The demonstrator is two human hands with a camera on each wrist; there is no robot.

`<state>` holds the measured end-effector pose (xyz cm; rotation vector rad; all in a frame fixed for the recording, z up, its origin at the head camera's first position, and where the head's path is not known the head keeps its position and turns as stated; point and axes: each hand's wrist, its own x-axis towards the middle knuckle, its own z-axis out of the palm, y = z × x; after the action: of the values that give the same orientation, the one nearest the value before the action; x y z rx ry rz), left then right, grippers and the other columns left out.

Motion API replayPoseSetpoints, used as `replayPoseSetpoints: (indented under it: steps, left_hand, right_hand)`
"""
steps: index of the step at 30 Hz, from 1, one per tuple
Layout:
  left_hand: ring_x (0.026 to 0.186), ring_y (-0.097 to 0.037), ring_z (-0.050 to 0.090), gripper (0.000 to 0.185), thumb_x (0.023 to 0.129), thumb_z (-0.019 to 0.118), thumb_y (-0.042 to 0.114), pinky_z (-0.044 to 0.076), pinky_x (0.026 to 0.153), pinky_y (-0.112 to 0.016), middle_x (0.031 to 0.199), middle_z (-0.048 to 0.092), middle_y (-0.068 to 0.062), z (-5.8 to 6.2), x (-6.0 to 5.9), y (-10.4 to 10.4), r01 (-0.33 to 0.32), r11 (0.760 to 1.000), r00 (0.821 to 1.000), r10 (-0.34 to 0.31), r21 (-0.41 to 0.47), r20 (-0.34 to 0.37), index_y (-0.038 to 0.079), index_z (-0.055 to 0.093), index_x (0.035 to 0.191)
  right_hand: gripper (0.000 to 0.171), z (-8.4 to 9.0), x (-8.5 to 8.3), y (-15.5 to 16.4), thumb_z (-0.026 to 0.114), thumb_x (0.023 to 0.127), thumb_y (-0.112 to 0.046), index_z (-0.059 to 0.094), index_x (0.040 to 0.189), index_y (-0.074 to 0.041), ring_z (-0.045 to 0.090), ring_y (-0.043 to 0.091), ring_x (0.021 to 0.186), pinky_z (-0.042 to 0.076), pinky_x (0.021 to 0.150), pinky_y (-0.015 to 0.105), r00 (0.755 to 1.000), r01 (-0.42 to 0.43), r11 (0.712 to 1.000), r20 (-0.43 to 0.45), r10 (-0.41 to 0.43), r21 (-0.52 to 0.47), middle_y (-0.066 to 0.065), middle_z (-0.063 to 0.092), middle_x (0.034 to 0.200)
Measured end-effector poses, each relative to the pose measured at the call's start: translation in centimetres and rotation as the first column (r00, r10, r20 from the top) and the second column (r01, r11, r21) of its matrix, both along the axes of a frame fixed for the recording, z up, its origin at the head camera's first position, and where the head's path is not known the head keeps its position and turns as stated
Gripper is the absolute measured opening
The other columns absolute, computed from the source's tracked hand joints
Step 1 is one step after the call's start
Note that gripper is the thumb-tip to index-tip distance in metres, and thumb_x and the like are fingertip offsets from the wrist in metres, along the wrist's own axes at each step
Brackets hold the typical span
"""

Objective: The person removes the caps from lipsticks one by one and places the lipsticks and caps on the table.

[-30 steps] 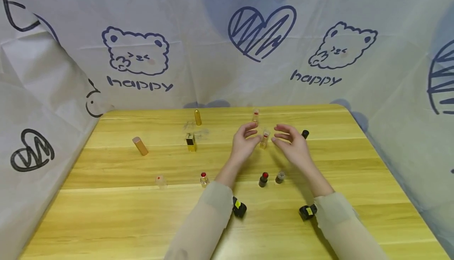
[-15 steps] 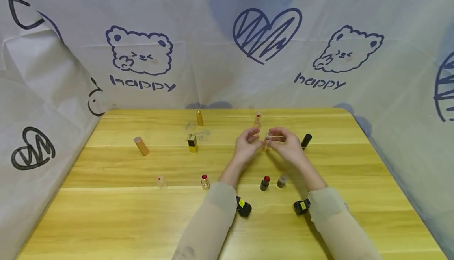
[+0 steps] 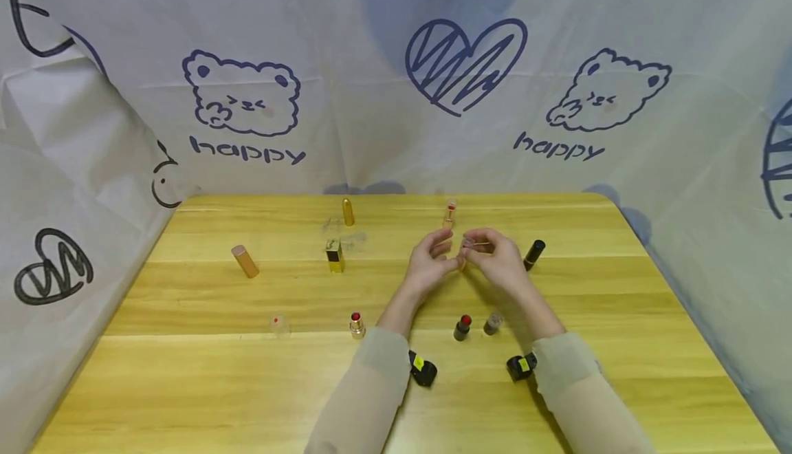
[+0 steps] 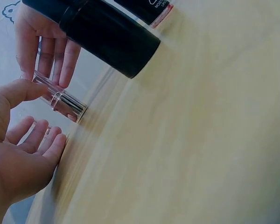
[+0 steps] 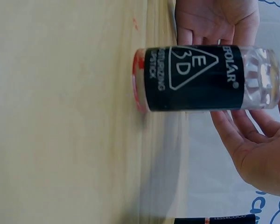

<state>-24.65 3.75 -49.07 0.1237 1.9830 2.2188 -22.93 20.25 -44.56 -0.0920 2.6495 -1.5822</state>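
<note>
A slim lipstick with a clear cap (image 4: pixel 67 103) stands on the table between both hands. My right hand (image 3: pixel 500 263) pinches its capped upper part between thumb and fingers. My left hand (image 3: pixel 427 265) is beside it, its thumb at the tube and its other fingers loosely bent and apart from it. Just behind the hands stands a similar clear-capped lipstick (image 3: pixel 449 213). Nearer the person are an uncapped red lipstick in a black case (image 3: pixel 462 328) and a clear-ended cap with a black label (image 5: pixel 191 77); in the right wrist view this cap hides part of the hands.
To the right stands a black tube (image 3: pixel 534 254). Leftward are a gold bullet-shaped tube (image 3: pixel 348 212), a black-and-gold square tube (image 3: pixel 335 257), an orange-gold tube (image 3: pixel 245 261), an uncapped gold lipstick (image 3: pixel 357 326) and a clear cap (image 3: pixel 280 326). A printed cloth (image 3: pixel 371 124) hangs behind the wooden table (image 3: pixel 204 385).
My right hand has moved left onto the clear-capped lipstick and taken hold of its upper part. The left thumb has come up close to the tube. The other lipsticks stay in place.
</note>
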Motion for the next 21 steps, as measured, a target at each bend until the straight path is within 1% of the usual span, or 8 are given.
replayPoseSetpoints:
  steps: [4,6,11,16,18,20,21]
  left_hand:
    - [0.14,-0.031,0.051,0.068,0.087,0.077,-0.003,0.04,0.12,-0.045,0.152,0.055,-0.008,-0.1,0.0,-0.2,0.013,1.0,1.0,-0.013,0.008,0.0,0.006,0.052,0.15]
    - [0.14,-0.031,0.051,0.069,0.087,0.077,-0.004,0.042,0.118,-0.045,0.151,0.055,-0.008,-0.1,0.0,-0.3,0.018,1.0,1.0,-0.018,0.013,0.0,0.006,0.052,0.15]
    - [0.135,-0.032,0.056,0.067,0.088,0.075,-0.007,0.052,0.108,-0.041,0.148,0.057,-0.012,0.2,0.3,-0.5,0.033,0.999,0.999,-0.033,0.023,-0.001,0.003,0.052,0.149]
    - [0.13,-0.032,0.06,0.062,0.089,0.073,-0.01,0.057,0.1,-0.036,0.145,0.059,-0.015,0.6,0.5,-0.6,0.05,0.998,0.999,-0.049,0.037,-0.011,-0.001,0.053,0.147]
    - [0.128,-0.033,0.062,0.059,0.09,0.073,-0.009,0.058,0.099,-0.035,0.143,0.06,-0.016,0.8,0.5,-0.6,0.049,0.998,0.999,-0.048,0.042,-0.017,-0.002,0.055,0.145]
    - [0.126,-0.033,0.063,0.055,0.091,0.074,-0.007,0.058,0.098,-0.035,0.14,0.061,-0.017,1.0,0.5,-0.7,0.042,0.998,0.999,-0.041,0.042,-0.018,-0.003,0.056,0.143]
    - [0.125,-0.032,0.063,0.054,0.091,0.075,-0.005,0.058,0.097,-0.034,0.139,0.062,-0.017,1.1,0.5,-0.7,0.036,0.999,0.999,-0.036,0.04,-0.015,-0.003,0.057,0.142]
  right_hand:
    - [0.039,0.0,0.0,-0.1,0.068,0.102,-0.017,0.061,0.138,-0.002,0.062,0.035,0.124,0.058,0.098,0.045,1.0,0.01,0.999,0.003,-0.01,-0.034,0.016,0.063,0.134]
    - [0.041,0.0,0.0,-0.2,0.068,0.103,-0.02,0.061,0.139,-0.003,0.062,0.034,0.124,0.058,0.098,0.044,1.0,0.015,0.999,0.005,-0.015,-0.047,0.015,0.063,0.134]
    - [0.041,0.2,0.1,-0.1,0.067,0.104,-0.025,0.061,0.14,-0.007,0.063,0.031,0.122,0.057,0.098,0.045,1.0,0.031,0.997,0.004,-0.031,-0.074,0.012,0.064,0.133]
    - [0.04,0.5,0.1,0.0,0.066,0.105,-0.025,0.061,0.14,-0.007,0.064,0.032,0.121,0.054,0.102,0.049,0.999,0.04,0.992,-0.005,-0.041,-0.124,0.015,0.063,0.134]
    - [0.041,0.7,0.0,0.1,0.066,0.104,-0.024,0.061,0.141,-0.005,0.065,0.032,0.12,0.055,0.103,0.046,0.999,0.044,0.989,-0.006,-0.046,-0.144,0.016,0.063,0.135]
    - [0.041,1.3,0.2,-0.1,0.065,0.105,-0.02,0.059,0.142,-0.003,0.065,0.032,0.121,0.056,0.102,0.039,0.999,0.051,0.983,0.006,-0.051,-0.179,0.018,0.062,0.136]
    - [0.042,1.4,0.2,-0.1,0.066,0.104,-0.019,0.059,0.142,-0.002,0.066,0.03,0.12,0.057,0.1,0.035,0.999,0.052,0.979,0.002,-0.053,-0.196,0.019,0.062,0.136]
